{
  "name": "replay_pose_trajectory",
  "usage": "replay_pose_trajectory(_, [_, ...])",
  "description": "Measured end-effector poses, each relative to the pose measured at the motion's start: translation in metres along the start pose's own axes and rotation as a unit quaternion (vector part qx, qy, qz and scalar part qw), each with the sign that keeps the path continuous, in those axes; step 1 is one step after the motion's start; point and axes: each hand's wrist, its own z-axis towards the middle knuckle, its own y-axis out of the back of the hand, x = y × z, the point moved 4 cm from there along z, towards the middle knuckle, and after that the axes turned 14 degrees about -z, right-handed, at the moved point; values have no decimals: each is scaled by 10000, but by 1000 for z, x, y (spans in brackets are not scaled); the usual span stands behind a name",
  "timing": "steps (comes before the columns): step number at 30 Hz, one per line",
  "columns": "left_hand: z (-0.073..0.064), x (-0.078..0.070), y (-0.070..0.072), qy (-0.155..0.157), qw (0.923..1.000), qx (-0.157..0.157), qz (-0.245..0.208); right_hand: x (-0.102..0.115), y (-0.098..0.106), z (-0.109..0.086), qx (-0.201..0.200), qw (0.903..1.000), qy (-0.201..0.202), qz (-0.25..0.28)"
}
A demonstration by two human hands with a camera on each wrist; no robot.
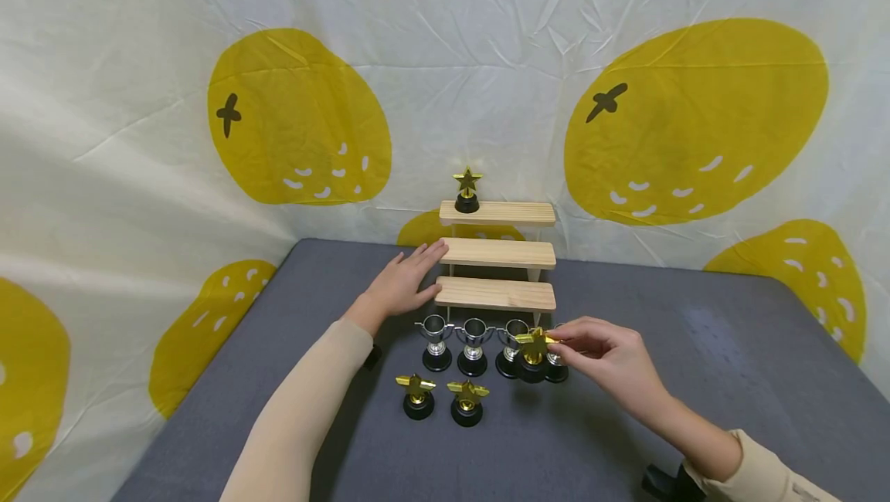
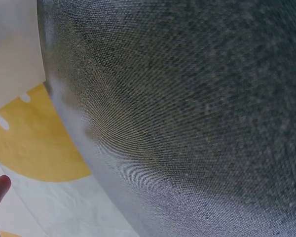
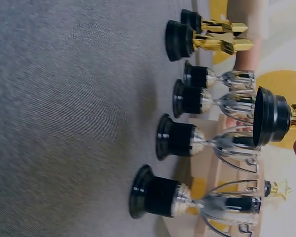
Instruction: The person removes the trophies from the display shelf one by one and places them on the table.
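My right hand [image 1: 608, 359] pinches a gold star trophy [image 1: 534, 354] by its star, between thumb and fingers. In the right wrist view the black base of that trophy [image 3: 271, 117] hangs clear above the table. Behind it stands a row of several silver cup trophies [image 1: 473, 344], the rightmost partly hidden. My left hand [image 1: 405, 282] rests against the left side of a three-tier wooden shelf [image 1: 497, 252], fingertips at the middle tier and thumb at the lowest. Another gold star trophy [image 1: 467, 191] stands at the left of the top tier.
Two more gold star trophies, a left one [image 1: 418, 398] and a right one [image 1: 467, 403], stand upright in front of the cups. The grey cloth-covered table [image 1: 695, 378] meets a white curtain [image 1: 480, 100] with yellow fruit prints behind the shelf.
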Motion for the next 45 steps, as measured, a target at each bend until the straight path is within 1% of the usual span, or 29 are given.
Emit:
replay_pose_trajectory(7, [-1, 0, -1, -12, 10000, -8, -20, -4, -10, -7, 156, 9997, 105, 133])
replay_pose_trajectory(13, [-1, 0, 0, -55, 10000, -48, -22, -10, -19, -13, 108, 9991, 390, 116])
replay_pose_trajectory(17, [-1, -2, 1, -32, 10000, -32, -60, -14, -25, -17, 177, 9982, 553, 124])
replay_pose_trajectory(22, [-1, -2, 1, -15, 10000, -9, -51, -16, -30, -19, 305, 9979, 547, 190])
replay_pose_trajectory(28, [-1, -1, 1, -69, 9999, -27, -71, -16, -38, -23, 599, 9967, 433, 332])
replay_pose_trajectory(34, [-1, -1, 0, -83, 9999, -40, -91, -18, -42, -25, 875, 9944, 585, 88])
replay_pose_trajectory(39, [0, -2, 0, -56, 9999, -56, -106, -18, -44, -24, 1140, 9925, 446, -26])
replay_pose_trajectory(45, [0, -2, 1, 30, 10000, 15, -78, -17, -47, -25, 1219, 9903, 651, 113])
